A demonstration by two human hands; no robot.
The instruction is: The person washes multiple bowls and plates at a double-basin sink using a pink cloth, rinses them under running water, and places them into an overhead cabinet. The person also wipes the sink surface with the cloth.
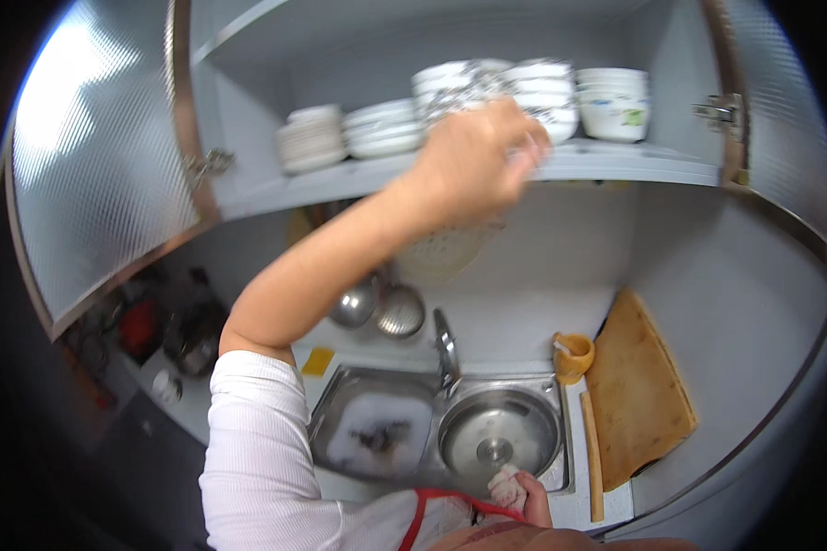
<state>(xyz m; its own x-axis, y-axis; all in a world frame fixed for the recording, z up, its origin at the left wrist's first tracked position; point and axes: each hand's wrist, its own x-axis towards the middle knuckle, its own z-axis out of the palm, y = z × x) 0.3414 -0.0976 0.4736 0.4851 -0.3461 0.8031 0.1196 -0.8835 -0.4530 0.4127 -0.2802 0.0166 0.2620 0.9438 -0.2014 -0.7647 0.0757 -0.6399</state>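
My left hand [493,155] is raised in front of the stacked patterned white bowls [544,96] in the open wall cabinet. Its fingers are curled and blurred, so whether it holds or touches anything cannot be made out. Low in the view, at the front edge of the round sink bowl [499,423], my right hand [536,499] grips a crumpled pale cloth [507,487]. Stacked small dishes [311,138], white bowls [384,131] and more white bowls with a green print [613,103] share the cabinet shelf [627,162].
Textured glass cabinet doors [103,158] stand swung out on both sides. Below are a faucet [446,351], a rectangular basin [327,396] with cloudy water, hanging ladles [400,311], a wooden mortar [574,358], a rolling pin [593,454] and a leaning cutting board [637,392].
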